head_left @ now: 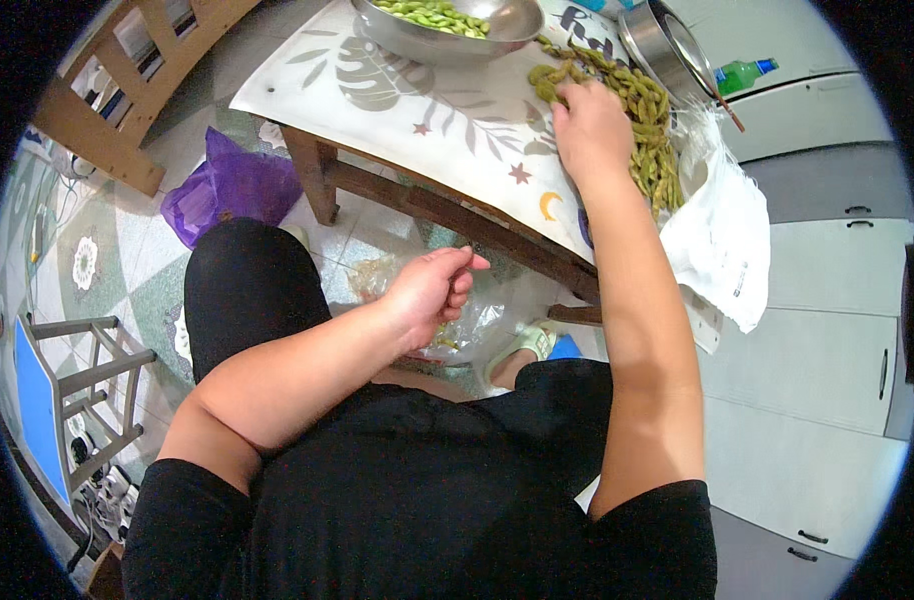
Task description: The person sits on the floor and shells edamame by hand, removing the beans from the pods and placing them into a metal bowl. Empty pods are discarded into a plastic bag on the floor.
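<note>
My right hand (592, 128) reaches onto the near left part of a heap of soybean pods (649, 110) on the table. Its fingers bend down in a pinch at the pods; what lies between the fingertips is hidden. Lower down, in front of the table edge, my left hand (437, 295) hovers with curled fingers and the thumb along the top. Whether it holds anything small cannot be seen. At the far side of the table stands a metal bowl (522, 28) with bright green shelled soybeans (432, 14) in it.
The patterned cloth (377, 95) covers a wooden table. A white plastic bag (722, 225) hangs over its right side, near a metal pot (657, 45) and green bottle (745, 75). A clear bag (477, 320) and purple bag (232, 185) lie on the floor; a blue-topped stool (42, 410) is at left.
</note>
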`<state>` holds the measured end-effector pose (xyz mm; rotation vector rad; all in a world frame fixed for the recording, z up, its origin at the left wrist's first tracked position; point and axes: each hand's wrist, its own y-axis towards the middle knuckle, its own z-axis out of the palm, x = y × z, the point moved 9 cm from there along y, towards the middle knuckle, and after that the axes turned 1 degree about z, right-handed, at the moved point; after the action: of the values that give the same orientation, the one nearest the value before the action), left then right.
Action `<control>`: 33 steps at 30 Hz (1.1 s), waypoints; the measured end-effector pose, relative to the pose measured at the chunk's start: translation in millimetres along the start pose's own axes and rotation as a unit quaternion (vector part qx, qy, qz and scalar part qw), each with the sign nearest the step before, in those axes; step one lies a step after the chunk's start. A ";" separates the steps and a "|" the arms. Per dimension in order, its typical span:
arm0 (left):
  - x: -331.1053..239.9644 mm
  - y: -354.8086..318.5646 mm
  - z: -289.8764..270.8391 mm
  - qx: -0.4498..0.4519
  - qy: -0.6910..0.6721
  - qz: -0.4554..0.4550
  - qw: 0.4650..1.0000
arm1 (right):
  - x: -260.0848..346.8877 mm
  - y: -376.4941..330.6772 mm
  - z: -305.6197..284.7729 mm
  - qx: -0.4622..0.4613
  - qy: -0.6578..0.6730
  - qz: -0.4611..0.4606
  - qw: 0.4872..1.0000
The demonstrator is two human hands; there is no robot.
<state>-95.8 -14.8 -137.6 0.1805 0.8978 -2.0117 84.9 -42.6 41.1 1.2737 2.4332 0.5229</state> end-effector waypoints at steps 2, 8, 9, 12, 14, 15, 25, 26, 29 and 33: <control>-1.9 -1.4 -0.3 -0.004 -0.003 0.000 1.000 | -1.7 -3.1 -2.1 0.029 0.005 0.019 0.999; -17.5 -9.9 3.6 0.002 0.064 0.062 0.996 | 0.6 -49.1 -46.5 -0.021 0.294 0.086 0.952; -21.0 -12.0 3.2 -0.003 0.087 0.081 0.993 | 6.0 -63.6 -47.9 0.022 0.343 0.111 0.933; -46.4 -29.0 27.6 0.042 0.195 0.256 0.946 | 26.0 -127.3 -36.1 0.171 0.577 0.239 0.762; -50.0 -38.0 41.1 0.094 0.243 0.277 0.925 | 42.1 -161.5 -17.5 0.218 0.717 0.314 0.583; -48.9 -39.7 47.3 0.120 0.238 0.286 0.920 | 43.5 -176.5 -5.9 0.246 0.722 0.341 0.549; -15.3 -20.9 44.0 0.152 0.057 0.114 0.980 | 52.4 -210.8 11.5 0.299 0.762 0.352 0.454; -14.2 -18.5 44.0 0.147 0.067 0.124 0.979 | 51.0 -213.2 11.9 0.301 0.758 0.355 0.457; -10.1 -14.2 44.6 0.145 0.063 0.137 0.978 | 49.3 -218.4 13.1 0.307 0.745 0.368 0.465; -7.1 -13.7 46.1 0.147 0.012 0.132 0.980 | 50.8 -219.9 15.2 0.287 0.752 0.368 0.465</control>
<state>-92.8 -35.6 -93.8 0.4654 0.5531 -1.8848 -90.7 -114.3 -82.3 3.2694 3.1265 1.8096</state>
